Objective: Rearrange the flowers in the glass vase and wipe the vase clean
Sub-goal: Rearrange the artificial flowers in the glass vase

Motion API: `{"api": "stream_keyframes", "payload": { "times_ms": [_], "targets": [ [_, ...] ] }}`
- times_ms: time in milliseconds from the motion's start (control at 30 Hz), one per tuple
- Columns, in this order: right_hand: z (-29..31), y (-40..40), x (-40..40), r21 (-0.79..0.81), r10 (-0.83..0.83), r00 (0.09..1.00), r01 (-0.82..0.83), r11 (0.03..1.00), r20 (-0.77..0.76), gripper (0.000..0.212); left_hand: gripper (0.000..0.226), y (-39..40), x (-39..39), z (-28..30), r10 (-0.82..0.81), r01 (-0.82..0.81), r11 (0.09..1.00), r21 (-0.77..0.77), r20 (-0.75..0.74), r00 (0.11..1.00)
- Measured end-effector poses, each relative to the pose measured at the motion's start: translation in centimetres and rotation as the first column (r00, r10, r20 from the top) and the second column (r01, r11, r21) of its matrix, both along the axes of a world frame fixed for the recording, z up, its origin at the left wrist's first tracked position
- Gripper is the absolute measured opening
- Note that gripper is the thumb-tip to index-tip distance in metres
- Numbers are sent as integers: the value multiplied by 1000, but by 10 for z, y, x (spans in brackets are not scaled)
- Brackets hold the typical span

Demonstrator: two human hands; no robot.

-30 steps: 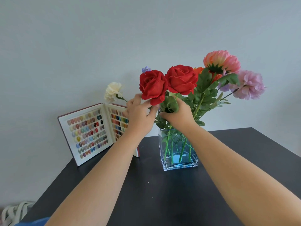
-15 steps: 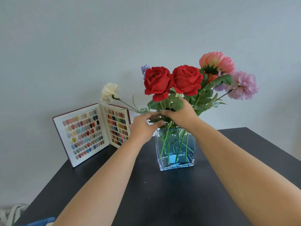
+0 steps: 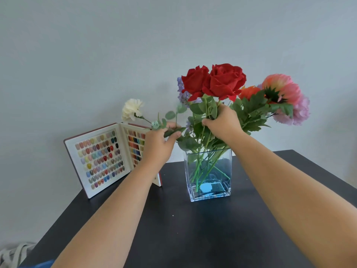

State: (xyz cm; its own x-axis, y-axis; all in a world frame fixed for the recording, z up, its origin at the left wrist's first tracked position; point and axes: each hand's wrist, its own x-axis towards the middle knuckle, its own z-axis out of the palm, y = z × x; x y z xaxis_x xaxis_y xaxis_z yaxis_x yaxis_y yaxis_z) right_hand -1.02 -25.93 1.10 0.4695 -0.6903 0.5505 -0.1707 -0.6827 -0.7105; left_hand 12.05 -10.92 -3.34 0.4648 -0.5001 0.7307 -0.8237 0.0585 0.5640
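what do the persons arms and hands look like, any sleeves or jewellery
Both forearms are bare right up to the bottom edge of the frame, with no sleeve showing. The left hand and right hand wear no gloves, and no ring, watch or bracelet is visible. Fingernails are too small to judge.

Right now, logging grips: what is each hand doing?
Left hand: closed on a thin green eucalyptus sprig.
Right hand: closed around the red rose stems.

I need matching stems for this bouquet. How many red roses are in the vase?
2. One red rose on the left, the other red rose touching it on the right, both above the glass vase. Others could be hidden behind.
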Motion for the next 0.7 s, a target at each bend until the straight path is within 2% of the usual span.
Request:
{"api": "stream_keyframes", "payload": {
  "times_ms": [200,300,367,467,600,700],
  "targets": [
    [-5,8,8,7,65,995,-65,998,-70,25,17,-10,-3,30,-7,5,999,34,76,997],
    [-11,5,9,71,84,992,-77,994,-99,20,22,-17,-5,24,7,-18,989,150,73,997],
    [-15,4,8,91,92,993,-85,992,-77,18,24,-22,-8,15,-1,-17,974,227,78,997],
    [-20,3,3,115,120,992,-116,987,-29,19,26,-29,-11,5,-6,-14,965,261,74,997],
    [-27,-1,-4,146,183,983,-184,972,23,41,29,-36,-12,-3,-9,-5,954,298,45,999],
    [-32,-3,-11,109,154,988,-154,982,14,46,29,-39,-13,-9,2,-9,964,264,27,1000]
  ]
}}
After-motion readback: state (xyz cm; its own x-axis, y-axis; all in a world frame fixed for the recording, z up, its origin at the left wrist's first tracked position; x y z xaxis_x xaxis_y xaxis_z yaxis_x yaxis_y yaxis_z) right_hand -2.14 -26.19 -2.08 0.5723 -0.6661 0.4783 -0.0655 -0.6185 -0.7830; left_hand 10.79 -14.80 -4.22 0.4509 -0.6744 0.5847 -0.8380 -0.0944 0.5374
